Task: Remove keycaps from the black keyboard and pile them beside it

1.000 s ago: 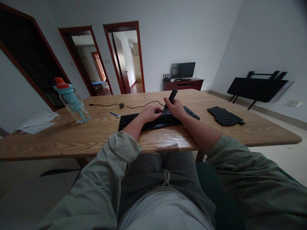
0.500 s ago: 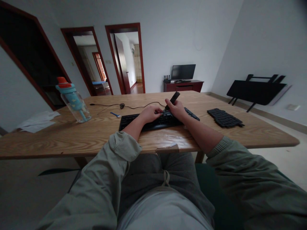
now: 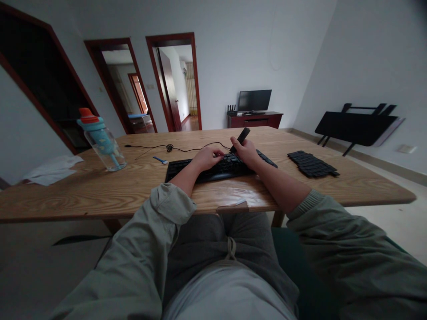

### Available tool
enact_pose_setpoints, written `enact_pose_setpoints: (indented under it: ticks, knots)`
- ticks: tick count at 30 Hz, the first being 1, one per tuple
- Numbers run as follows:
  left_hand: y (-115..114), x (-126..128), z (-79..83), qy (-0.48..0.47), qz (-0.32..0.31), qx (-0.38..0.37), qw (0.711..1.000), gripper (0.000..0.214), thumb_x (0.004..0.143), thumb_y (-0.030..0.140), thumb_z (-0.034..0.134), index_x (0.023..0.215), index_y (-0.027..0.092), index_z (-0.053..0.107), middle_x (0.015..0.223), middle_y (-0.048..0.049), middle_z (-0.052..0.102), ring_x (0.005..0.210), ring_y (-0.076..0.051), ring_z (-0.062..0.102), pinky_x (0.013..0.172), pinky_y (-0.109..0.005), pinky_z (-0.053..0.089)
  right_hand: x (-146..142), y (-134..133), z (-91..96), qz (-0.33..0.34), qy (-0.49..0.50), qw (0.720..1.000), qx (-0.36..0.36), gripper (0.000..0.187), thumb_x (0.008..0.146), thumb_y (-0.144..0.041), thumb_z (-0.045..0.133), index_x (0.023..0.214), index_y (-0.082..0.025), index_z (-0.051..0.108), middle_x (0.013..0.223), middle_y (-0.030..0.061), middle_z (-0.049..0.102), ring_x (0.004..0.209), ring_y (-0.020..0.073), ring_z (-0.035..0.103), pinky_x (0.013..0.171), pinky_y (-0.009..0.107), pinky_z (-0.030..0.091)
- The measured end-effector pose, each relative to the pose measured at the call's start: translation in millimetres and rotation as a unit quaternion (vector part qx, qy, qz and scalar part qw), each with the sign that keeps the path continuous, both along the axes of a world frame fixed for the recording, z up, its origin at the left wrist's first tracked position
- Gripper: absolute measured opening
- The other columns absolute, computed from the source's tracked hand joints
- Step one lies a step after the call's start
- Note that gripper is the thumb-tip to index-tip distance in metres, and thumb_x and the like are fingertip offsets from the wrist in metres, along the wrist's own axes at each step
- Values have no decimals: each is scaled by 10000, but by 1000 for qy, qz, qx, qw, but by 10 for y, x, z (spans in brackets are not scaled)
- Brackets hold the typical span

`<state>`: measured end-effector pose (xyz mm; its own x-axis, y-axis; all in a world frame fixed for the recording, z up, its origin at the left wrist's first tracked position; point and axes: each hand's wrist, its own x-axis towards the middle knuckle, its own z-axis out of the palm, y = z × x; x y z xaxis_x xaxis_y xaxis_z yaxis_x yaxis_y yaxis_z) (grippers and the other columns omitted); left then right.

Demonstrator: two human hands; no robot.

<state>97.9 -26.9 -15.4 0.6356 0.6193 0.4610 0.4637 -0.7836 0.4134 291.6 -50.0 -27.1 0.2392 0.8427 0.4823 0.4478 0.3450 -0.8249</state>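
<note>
The right hand (image 3: 247, 152) has its fingers curled around a thin black tool (image 3: 240, 137). The tool sticks up and away from the hand, tilted, with its low end down at the keys. The left hand (image 3: 207, 156) rests on the black keyboard (image 3: 213, 168), just beside the right hand. Its fingers are bent and close together on the keys, but I cannot tell if they pinch anything.

The keyboard lies flat on the wooden table (image 3: 100, 191), in the middle, close to the near edge. A black cable (image 3: 187, 148) runs from behind it across the table to the left.

To the right, well apart from the hands, lies a flat heap of black key caps (image 3: 312, 163).

Far to the left stands a clear water bottle (image 3: 102, 140) with a blue top and an orange lid. It leans a bit in the picture. A blue straw shows inside; I cannot tell how much water it holds. Near it lies white paper (image 3: 51, 170). A small blue thing (image 3: 160, 159) lies between the bottle and the keyboard.
</note>
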Motion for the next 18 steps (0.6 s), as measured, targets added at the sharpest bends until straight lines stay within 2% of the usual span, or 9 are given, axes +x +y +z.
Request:
enact_pose_setpoints:
  ticks: [5, 10, 15, 18]
  knots:
    - [-61, 15, 24, 19, -45, -8, 999, 250, 826, 227, 619, 1040, 187, 743, 896, -43, 740, 766, -165, 640, 798, -305, 521, 2, -22, 24, -11, 17, 999, 36, 582, 768, -740, 544, 647, -170, 561, 601, 44, 616, 555, 144, 551, 514, 250, 391]
    - [-72, 21, 17, -18, 3, 8, 1000, 322, 803, 154, 558, 1103, 173, 673, 940, -32, 706, 754, -140, 618, 782, -279, 513, -3, -43, 45, -22, 32, 999, 25, 605, 759, -752, 543, 632, -161, 583, 615, 70, 643, 576, 161, 580, 545, 261, 423]
    - [-53, 32, 4, -26, -8, 67, 997, 169, 830, 233, 579, 943, 167, 686, 984, -54, 664, 829, -162, 617, 826, -293, 504, -6, -26, 36, -18, 30, 999, 24, 617, 742, -770, 546, 634, -163, 584, 622, 75, 650, 585, 166, 591, 551, 262, 426]
    - [-47, 36, -3, -8, -17, 89, 996, 150, 840, 280, 603, 857, 175, 710, 969, -59, 641, 881, -178, 619, 870, -305, 491, -7, -17, 30, -15, 27, 999, 26, 623, 737, -777, 543, 625, -165, 578, 612, 72, 644, 579, 165, 588, 549, 262, 426]
